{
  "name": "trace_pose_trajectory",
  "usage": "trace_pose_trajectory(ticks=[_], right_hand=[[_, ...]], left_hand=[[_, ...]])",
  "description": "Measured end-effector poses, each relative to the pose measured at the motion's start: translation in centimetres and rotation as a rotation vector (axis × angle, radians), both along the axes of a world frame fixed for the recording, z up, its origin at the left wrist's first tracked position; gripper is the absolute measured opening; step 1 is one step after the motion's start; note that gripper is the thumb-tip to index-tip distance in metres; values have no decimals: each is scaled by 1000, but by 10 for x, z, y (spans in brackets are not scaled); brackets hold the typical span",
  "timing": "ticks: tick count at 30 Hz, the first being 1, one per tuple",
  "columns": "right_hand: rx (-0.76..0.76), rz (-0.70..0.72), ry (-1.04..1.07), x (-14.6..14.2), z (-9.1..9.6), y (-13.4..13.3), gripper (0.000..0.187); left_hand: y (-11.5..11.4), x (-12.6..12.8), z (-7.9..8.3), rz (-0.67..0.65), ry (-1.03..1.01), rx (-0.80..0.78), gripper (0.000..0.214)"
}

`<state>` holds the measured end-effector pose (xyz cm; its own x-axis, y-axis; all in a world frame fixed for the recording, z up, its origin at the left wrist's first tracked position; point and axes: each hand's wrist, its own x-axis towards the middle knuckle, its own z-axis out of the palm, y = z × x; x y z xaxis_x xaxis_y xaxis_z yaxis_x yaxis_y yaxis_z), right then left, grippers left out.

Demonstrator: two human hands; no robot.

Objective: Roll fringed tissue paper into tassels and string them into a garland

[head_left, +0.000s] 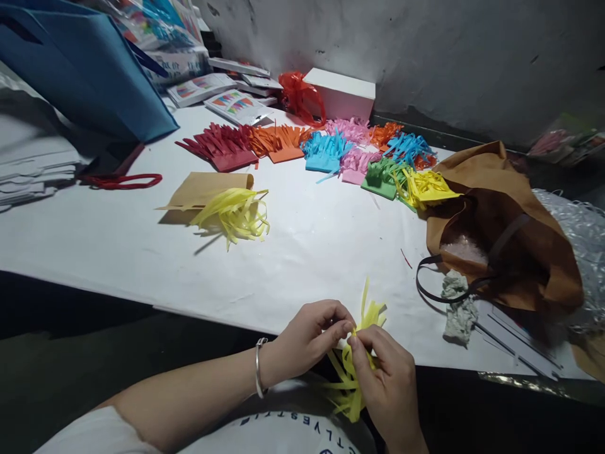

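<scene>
Both my hands meet at the near edge of the white table [293, 252], closed on a bundle of yellow paper strips [352, 378]. My left hand [309, 334], with a silver bangle on its wrist, pinches the strips from the left. My right hand [387, 378] grips the same bundle from the right, with strips sticking up above my fingers and hanging down below them. Further out on the table lies a second bunch of yellow fringed paper [236, 214] resting on a tan paper sheet [208, 189].
A row of fringed paper pieces in red [222, 146], orange, blue [326, 151], pink, green and yellow lies at the back. A white box [343, 91] and red cellophane sit behind them. A brown bag [501, 227] lies right, a blue bag [89, 69] back left.
</scene>
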<state>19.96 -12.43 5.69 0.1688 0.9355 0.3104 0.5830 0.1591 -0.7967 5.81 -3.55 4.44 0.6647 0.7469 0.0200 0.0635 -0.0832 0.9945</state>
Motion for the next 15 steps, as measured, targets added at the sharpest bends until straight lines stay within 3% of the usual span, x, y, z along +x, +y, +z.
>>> trace_pose_trajectory(ticks=[12,15], right_hand=[[6,10,-19,6,-11,0,19],[15,-62,3,7,-11,1,10]], left_hand=[[4,-2,1,-30,23,-18,20],[4,-2,1,-7,42,15,22]])
